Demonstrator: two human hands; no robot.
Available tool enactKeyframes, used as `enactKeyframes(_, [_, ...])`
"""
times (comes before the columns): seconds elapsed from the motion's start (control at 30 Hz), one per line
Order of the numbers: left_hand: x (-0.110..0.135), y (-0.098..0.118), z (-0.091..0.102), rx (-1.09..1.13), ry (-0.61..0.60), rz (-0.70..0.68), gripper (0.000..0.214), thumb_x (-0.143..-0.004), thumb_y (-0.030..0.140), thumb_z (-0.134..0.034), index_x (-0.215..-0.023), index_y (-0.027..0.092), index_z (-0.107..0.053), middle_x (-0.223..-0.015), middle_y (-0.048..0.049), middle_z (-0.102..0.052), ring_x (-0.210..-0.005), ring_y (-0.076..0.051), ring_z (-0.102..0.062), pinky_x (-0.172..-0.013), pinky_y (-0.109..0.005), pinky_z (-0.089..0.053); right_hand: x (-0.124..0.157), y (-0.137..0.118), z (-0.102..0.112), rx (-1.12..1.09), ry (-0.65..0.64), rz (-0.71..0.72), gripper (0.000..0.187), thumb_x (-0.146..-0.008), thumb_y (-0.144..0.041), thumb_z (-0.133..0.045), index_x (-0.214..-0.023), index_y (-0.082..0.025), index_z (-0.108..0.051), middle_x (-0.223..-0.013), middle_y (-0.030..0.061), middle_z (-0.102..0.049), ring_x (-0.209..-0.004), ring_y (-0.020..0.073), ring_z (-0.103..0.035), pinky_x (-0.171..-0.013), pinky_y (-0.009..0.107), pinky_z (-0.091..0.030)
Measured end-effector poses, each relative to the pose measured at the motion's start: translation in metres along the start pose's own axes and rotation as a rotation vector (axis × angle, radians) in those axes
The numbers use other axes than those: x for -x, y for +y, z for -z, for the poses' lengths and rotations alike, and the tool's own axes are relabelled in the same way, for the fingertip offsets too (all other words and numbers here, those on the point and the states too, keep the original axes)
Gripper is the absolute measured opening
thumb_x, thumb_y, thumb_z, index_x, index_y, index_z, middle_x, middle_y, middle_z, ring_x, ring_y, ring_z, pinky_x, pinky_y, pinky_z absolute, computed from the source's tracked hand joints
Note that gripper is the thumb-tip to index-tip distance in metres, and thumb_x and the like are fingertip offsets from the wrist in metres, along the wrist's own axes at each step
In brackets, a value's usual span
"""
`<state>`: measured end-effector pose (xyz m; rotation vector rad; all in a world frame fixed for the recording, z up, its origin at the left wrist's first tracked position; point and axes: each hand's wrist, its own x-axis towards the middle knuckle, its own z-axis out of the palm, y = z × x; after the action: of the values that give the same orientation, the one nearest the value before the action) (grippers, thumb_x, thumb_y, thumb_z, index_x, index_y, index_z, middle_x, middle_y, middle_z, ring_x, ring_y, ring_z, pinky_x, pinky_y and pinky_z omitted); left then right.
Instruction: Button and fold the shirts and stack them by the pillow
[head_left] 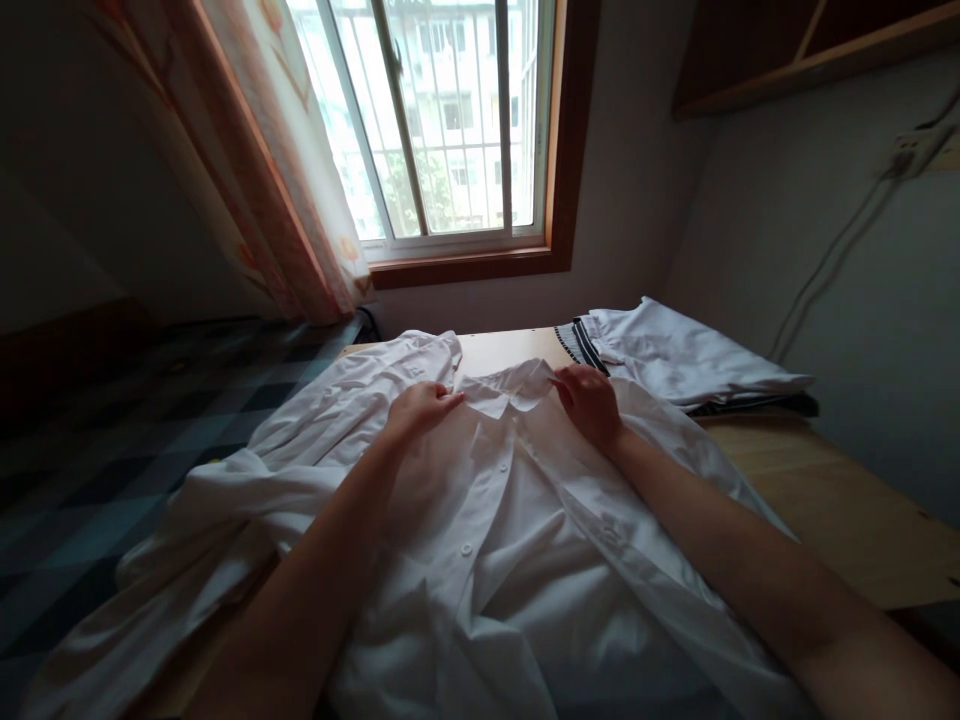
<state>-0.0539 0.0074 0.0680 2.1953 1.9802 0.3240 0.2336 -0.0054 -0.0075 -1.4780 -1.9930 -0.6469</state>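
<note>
A white button-up shirt [517,570] lies spread front side up, its small buttons running down the middle. Its pointed collar [510,390] is at the far end, between my two hands. My left hand [424,408] pinches the fabric at the left side of the collar, thumb pointing inward. At the collar's right side my right hand [589,400] has its fingers closed on the cloth. The shirt's left sleeve part [225,500] falls in loose folds over the table's left edge toward the bed. Wrinkles cross the lower front.
Folded white clothes [690,350] with dark striped trim lie at the back right of the wooden table [817,490]. A checked bed cover [67,480] borders the left. Behind are a curtain [247,150] and a barred window [450,120]. A cable [817,270] hangs along the right wall.
</note>
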Motion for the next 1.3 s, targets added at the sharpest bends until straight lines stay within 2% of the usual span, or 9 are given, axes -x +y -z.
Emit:
enactKeyframes(0.23, [-0.012,0.023,0.032,-0.32,0.26,-0.145,0.043,-0.092,0.054,-0.048,-0.089,0.02,-0.074,-0.095,-0.0101,-0.074,-0.091,-0.027,-0.067,-0.073,-0.031,-0.044,-0.032,0.029,-0.005,0.146,-0.034,0.169,0.029,-0.104,-0.021,-0.034,-0.111,-0.02,-0.062,-0.093,0.0071,-0.063,-0.08,0.0193,-0.051,-0.066,0.031,-0.029])
enactKeyframes(0.37, [-0.029,0.028,0.033,-0.361,0.467,-0.254,0.035,-0.096,0.043,-0.048,-0.096,0.017,-0.071,-0.1,-0.0133,-0.072,-0.097,-0.029,-0.063,-0.083,-0.036,-0.044,-0.063,0.038,-0.004,0.193,-0.012,0.138,0.028,-0.104,-0.021,-0.033,-0.114,-0.018,-0.059,-0.098,0.0093,-0.062,-0.085,0.0207,-0.051,-0.069,0.032,-0.031])
enactKeyframes(0.5, [-0.045,0.026,0.022,-0.363,0.548,-0.217,0.032,-0.097,0.039,-0.047,-0.1,0.015,-0.068,-0.1,-0.0149,-0.07,-0.101,-0.031,-0.059,-0.083,-0.039,-0.044,-0.082,0.033,-0.01,0.205,-0.059,0.083,0.034,-0.105,-0.024,-0.027,-0.113,-0.017,-0.059,-0.1,0.0114,-0.062,-0.091,0.023,-0.052,-0.073,0.033,-0.033])
enactKeyframes(0.63, [-0.055,0.017,-0.003,-0.366,0.456,-0.144,0.03,-0.097,0.034,-0.046,-0.11,0.015,-0.065,-0.112,-0.0168,-0.067,-0.113,-0.033,-0.054,-0.09,-0.042,-0.041,-0.079,0.02,-0.028,0.167,-0.196,0.039,0.034,-0.104,-0.023,-0.028,-0.121,-0.018,-0.058,-0.11,0.0129,-0.064,-0.099,0.0246,-0.053,-0.081,0.035,-0.035])
enactKeyframes(0.83, [-0.053,0.003,-0.045,-0.342,0.258,-0.176,0.034,-0.094,0.023,-0.044,-0.122,0.016,-0.061,-0.134,-0.0188,-0.056,-0.131,-0.035,-0.042,-0.107,-0.05,-0.029,-0.069,-0.006,-0.043,0.042,-0.401,-0.04,0.036,-0.094,-0.024,-0.053,-0.129,-0.016,-0.058,-0.133,0.0164,-0.059,-0.126,0.0302,-0.046,-0.104,0.042,-0.029])
enactKeyframes(0.93, [-0.043,0.01,-0.046,-0.354,0.282,-0.199,0.04,-0.092,0.015,-0.041,-0.128,0.02,-0.059,-0.142,-0.0151,-0.051,-0.135,-0.033,-0.038,-0.111,-0.052,-0.025,-0.072,-0.016,-0.024,-0.041,-0.329,-0.082,0.045,-0.091,-0.021,-0.056,-0.136,-0.016,-0.054,-0.139,0.0177,-0.055,-0.131,0.0304,-0.043,-0.107,0.042,-0.029])
enactKeyframes(1.0, [-0.032,0.017,-0.041,-0.329,0.281,-0.263,0.04,-0.091,0.015,-0.043,-0.127,0.02,-0.06,-0.139,-0.0147,-0.053,-0.134,-0.032,-0.039,-0.111,-0.05,-0.029,-0.073,-0.021,-0.002,-0.136,-0.325,-0.026,0.035,-0.092,-0.019,-0.054,-0.126,-0.017,-0.063,-0.128,0.015,-0.062,-0.122,0.0276,-0.051,-0.101,0.037,-0.036])
enactKeyframes(1.13, [-0.001,0.027,-0.035,-0.176,0.11,-0.472,0.033,-0.09,0.017,-0.046,-0.114,0.017,-0.068,-0.121,-0.0131,-0.065,-0.118,-0.027,-0.055,-0.104,-0.039,-0.042,-0.059,-0.025,0.041,-0.361,-0.554,0.05,0.022,-0.093,-0.025,-0.054,-0.097,-0.018,-0.074,-0.093,0.0081,-0.073,-0.084,0.0194,-0.064,-0.074,0.027,-0.043])
enactKeyframes(1.3, [0.034,0.021,-0.054,-0.032,-0.11,-0.676,0.042,-0.096,0.026,-0.043,-0.133,0.017,-0.061,-0.137,-0.0102,-0.061,-0.129,-0.023,-0.053,-0.113,-0.036,-0.038,-0.026,-0.025,0.068,-0.513,-0.87,0.003,0.028,-0.09,-0.039,-0.06,-0.097,-0.016,-0.075,-0.083,0.0055,-0.073,-0.068,0.0152,-0.06,-0.059,0.024,-0.038])
